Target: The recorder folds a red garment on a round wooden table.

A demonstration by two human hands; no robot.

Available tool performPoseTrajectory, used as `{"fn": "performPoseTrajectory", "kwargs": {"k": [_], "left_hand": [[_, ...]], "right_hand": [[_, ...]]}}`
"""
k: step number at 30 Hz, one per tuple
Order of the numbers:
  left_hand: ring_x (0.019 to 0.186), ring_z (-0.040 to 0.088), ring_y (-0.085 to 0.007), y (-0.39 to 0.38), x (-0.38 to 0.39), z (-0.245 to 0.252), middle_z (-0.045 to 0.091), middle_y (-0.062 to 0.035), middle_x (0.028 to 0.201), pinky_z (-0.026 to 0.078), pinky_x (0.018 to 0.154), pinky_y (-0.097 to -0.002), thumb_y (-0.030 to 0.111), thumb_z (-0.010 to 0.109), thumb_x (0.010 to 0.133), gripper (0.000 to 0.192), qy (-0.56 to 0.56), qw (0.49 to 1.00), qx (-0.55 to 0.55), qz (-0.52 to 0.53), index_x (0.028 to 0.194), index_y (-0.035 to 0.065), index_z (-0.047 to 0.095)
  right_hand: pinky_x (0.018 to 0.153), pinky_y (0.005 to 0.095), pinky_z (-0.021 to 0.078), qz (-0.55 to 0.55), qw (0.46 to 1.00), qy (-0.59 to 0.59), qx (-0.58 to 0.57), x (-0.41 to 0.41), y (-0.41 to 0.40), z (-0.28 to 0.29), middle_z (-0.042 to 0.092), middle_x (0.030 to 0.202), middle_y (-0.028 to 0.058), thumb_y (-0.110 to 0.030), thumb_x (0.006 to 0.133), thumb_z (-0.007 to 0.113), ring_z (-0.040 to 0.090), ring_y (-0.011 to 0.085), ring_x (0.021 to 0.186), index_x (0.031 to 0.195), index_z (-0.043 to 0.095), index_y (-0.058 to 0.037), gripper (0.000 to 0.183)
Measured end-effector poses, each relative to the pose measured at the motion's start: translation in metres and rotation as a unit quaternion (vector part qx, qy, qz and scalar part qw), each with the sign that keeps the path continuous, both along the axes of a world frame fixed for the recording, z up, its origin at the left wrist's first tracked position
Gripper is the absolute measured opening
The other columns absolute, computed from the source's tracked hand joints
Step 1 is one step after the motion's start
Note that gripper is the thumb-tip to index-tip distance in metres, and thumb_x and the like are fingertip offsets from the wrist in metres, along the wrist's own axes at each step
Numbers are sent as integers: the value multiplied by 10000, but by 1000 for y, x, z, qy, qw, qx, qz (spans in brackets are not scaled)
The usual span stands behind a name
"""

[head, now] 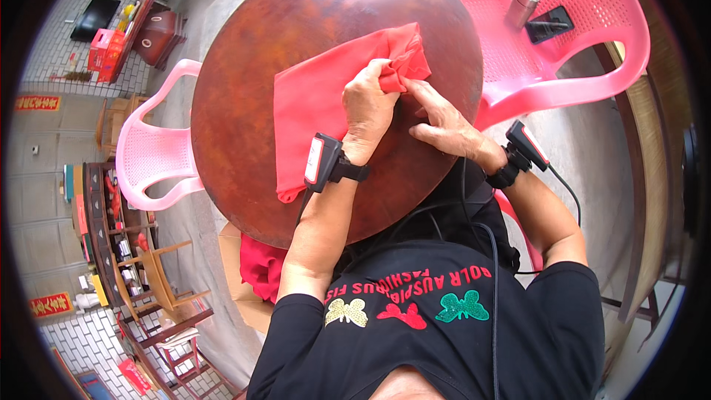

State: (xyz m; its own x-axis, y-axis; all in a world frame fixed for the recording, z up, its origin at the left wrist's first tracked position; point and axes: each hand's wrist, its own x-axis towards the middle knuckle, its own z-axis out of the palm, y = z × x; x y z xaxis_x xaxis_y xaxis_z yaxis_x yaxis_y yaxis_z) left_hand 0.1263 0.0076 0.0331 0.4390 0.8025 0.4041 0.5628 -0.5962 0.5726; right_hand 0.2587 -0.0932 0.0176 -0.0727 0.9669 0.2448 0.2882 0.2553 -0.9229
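Observation:
A red cloth item (pixel 316 105), which looks like a sewn fabric piece or bag, lies on the round brown wooden table (pixel 244 66). Its far right end is bunched up in folds. My left hand (pixel 369 100) grips this gathered edge between thumb and fingers. Close by on the right, my right hand (pixel 444 122) reaches in with its index fingertip against the folded cloth. The right thumb stands apart from the fingers. Part of the bunched fabric is hidden behind my left fingers. Each wrist wears a strapped black device with a cable.
A pink plastic armchair (pixel 494 33) at the right holds a metal flask (pixel 523 4) and a phone (pixel 550 24). Another pink chair (pixel 158 136) stands left. Below the table's near edge, a cardboard box (pixel 239 283) contains red cloth (pixel 261 266). A black cable (pixel 494 289) crosses my shirt.

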Motion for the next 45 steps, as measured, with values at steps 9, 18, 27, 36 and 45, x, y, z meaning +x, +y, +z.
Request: {"fn": "performPoseTrajectory", "kwargs": {"k": [9,18,27,36,45], "left_hand": [[867,610,-128,50,-91,73,644,-7,972,494,804,-274,-53,686,719,357,-452,868,-206,17,1057,43,626],[1068,603,-298,106,-318,55,612,-157,1169,487,962,-450,39,646,807,394,-621,749,-173,152,1175,-49,535],[991,626,-262,89,-474,-47,659,-118,1065,501,891,-412,85,734,729,384,-546,728,-280,307,1089,38,609],[1158,465,-372,62,-390,-6,541,-152,1182,374,966,-504,103,675,745,425,92,929,178,311,1152,53,564],[1342,306,-387,46,-292,-56,353,-189,1444,252,1058,-575,499,538,876,630,291,916,54,271,1408,194,395]], "right_hand": [[928,345,426,-50,998,-32,-4,11,2,-7,392,1394,91,36,735,581,425,210,1253,1447,310,-115,777],[889,315,452,-61,997,-39,-11,18,5,-14,450,1316,104,57,760,558,531,221,1123,1424,355,-112,715],[900,324,462,-74,992,-107,-2,14,6,-4,443,1314,131,55,801,532,521,247,1147,1358,441,-57,576],[1081,479,247,-21,900,-420,113,-52,62,19,407,1406,139,-274,820,655,330,320,1346,1375,419,-110,625],[1113,555,121,-47,826,-560,45,-72,111,-24,250,1527,112,-576,865,480,192,282,1420,1438,343,-113,749]]}}
